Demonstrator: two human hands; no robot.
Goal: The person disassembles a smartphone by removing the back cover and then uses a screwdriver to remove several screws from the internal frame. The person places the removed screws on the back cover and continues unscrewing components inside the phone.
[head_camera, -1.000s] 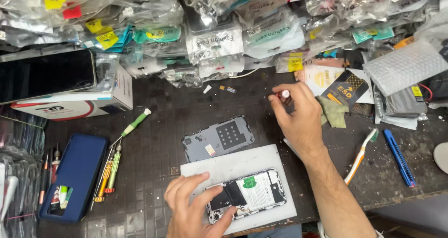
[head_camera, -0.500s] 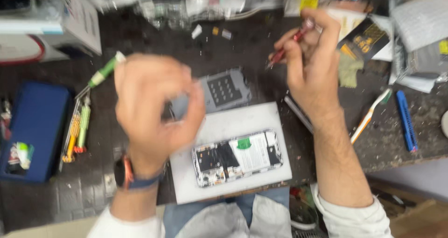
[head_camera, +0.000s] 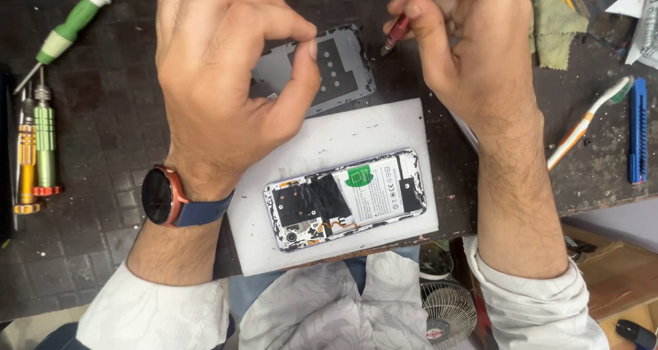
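Note:
An opened phone (head_camera: 346, 199) with its battery and boards showing lies on a white pad (head_camera: 322, 141). Its grey back cover (head_camera: 343, 65) rests on the dark mat just beyond the pad. My left hand (head_camera: 219, 82) hovers above the pad's far left corner, thumb and forefinger pinched tip to tip; nothing is visible between them. A round watch (head_camera: 161, 196) is on that wrist. My right hand (head_camera: 473, 41) grips a red pointed tool (head_camera: 404, 22), its tip aimed down over the back cover's right edge.
Green and orange screwdrivers (head_camera: 41, 134) lie on the mat at the left, another green one (head_camera: 68, 28) at top left. A toothbrush (head_camera: 589, 120) and a blue tool (head_camera: 637, 130) sit at the right, a green cloth (head_camera: 558, 24) at top right. A small fan (head_camera: 449, 312) stands below the table edge.
My left hand has lifted off the phone and risen in front of the camera with fingers pinched. My right hand brought the red tool inward. The view has closed in on the pad.

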